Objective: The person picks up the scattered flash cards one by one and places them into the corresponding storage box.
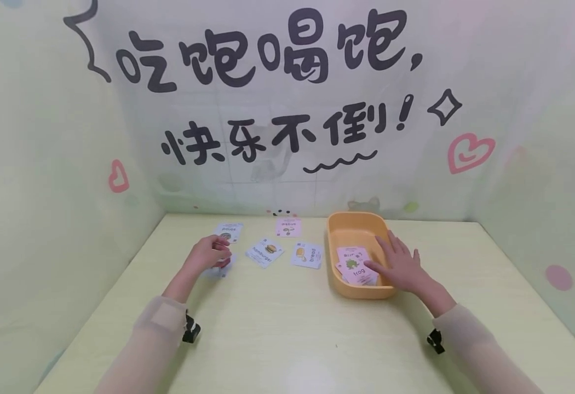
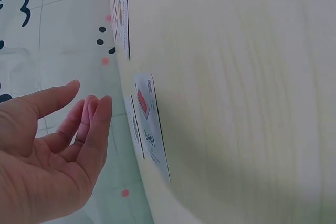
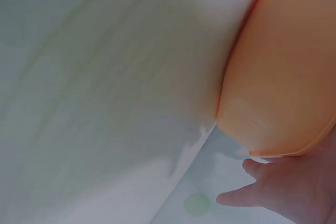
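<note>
My left hand (image 1: 210, 254) hovers over a beef card (image 2: 149, 124) at the left of the table, its fingers loosely bent with nothing between them. The hand partly covers that card in the head view. Just behind lies a blue-edged card (image 1: 228, 231). Over the right side of an orange plastic bin (image 1: 358, 294) my right hand (image 1: 402, 267) spreads its fingers, the thumb reaching inside near a pink frog card (image 1: 358, 272). That card lies on other cards in the bin's near half. In the right wrist view, the hand overlaps the bin's rim.
A hamburger card (image 1: 265, 252) and a bread card (image 1: 307, 255) lie flat between the left hand and the bin. Farther back is a pink card (image 1: 288, 227). A printed wall sheet (image 1: 268, 191) rises behind the table (image 1: 287, 339), with side walls at left and right.
</note>
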The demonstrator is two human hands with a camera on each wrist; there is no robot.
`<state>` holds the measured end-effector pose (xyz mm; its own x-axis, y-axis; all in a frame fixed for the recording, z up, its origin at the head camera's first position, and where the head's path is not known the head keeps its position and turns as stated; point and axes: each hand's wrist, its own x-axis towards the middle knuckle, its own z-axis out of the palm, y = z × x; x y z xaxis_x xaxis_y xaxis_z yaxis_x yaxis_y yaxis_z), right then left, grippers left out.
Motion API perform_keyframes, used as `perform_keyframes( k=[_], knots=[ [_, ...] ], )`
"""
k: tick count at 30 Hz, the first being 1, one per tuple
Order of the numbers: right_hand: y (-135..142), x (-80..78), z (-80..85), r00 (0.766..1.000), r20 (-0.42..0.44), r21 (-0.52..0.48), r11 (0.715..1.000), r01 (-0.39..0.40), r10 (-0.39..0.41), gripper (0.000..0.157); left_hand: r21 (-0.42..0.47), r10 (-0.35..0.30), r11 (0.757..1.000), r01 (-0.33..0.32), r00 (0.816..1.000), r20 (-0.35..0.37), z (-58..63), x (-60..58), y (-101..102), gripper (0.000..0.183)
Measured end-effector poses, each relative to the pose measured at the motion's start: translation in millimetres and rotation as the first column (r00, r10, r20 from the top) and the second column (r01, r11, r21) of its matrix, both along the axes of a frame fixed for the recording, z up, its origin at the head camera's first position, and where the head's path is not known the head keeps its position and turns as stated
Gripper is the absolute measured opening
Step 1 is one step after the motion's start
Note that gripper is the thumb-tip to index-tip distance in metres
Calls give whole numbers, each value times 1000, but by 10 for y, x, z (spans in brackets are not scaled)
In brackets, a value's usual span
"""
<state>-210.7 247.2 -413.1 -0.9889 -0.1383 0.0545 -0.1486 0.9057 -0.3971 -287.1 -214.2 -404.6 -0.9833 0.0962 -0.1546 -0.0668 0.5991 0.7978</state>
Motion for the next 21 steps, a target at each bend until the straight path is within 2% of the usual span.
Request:
perform_keyframes(
  k=[6, 10, 15, 21],
  knots=[
    [106, -21, 84, 998, -30, -91, 994, -61, 58, 90, -5, 10, 1000, -10, 1000, 9, -10, 24, -97, 40],
    [206, -16, 135, 996, -47, -178, 981, -82, 75, 87, -14, 18, 1000, -18, 1000, 11, -11, 33, -150, 39],
    [286, 5, 193, 996, -66, -230, 970, -73, 60, 74, -14, 15, 1000, -15, 1000, 14, -4, 41, -199, 40],
    [350, 50, 219, 999, -35, -276, 961, -31, 23, 66, -6, 22, 1000, -22, 1000, 18, 5, 61, -226, 40]
  ],
)
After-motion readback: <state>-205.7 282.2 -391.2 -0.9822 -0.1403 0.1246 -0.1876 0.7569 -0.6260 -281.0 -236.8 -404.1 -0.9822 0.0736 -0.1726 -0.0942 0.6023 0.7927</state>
